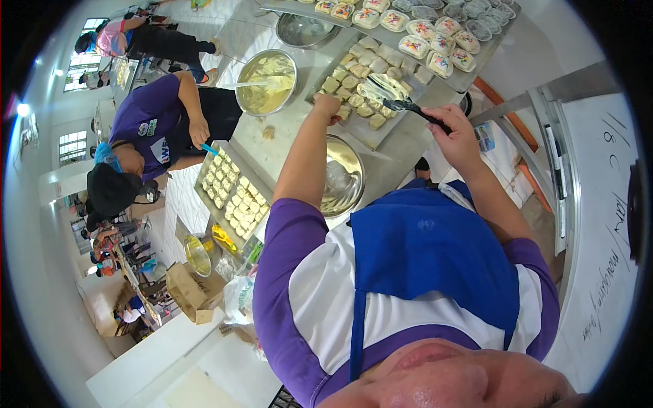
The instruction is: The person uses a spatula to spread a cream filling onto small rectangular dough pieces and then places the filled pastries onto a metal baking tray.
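Note:
My right hand (454,133) holds the black handle of a spatula (395,104). Its blade, loaded with pale cream, is over a metal tray (375,140) of small pale pastry pieces (350,81). At the tray's left corner my left hand (327,108) has its fingers curled around the edge. Left of that hand is a steel bowl (266,109) of yellowish cream with a white spatula (250,84) in it. Partly behind my left forearm, a second steel bowl (357,176) has cream smears inside.
Wrapped cakes with coloured sprinkles (441,43) fill a tray at the top. Another steel bowl (306,30) stands beside it. At left, a co-worker (148,122) in purple holds a blue tool over a tray of pastry pieces (234,196). A whiteboard (602,204) stands at the right.

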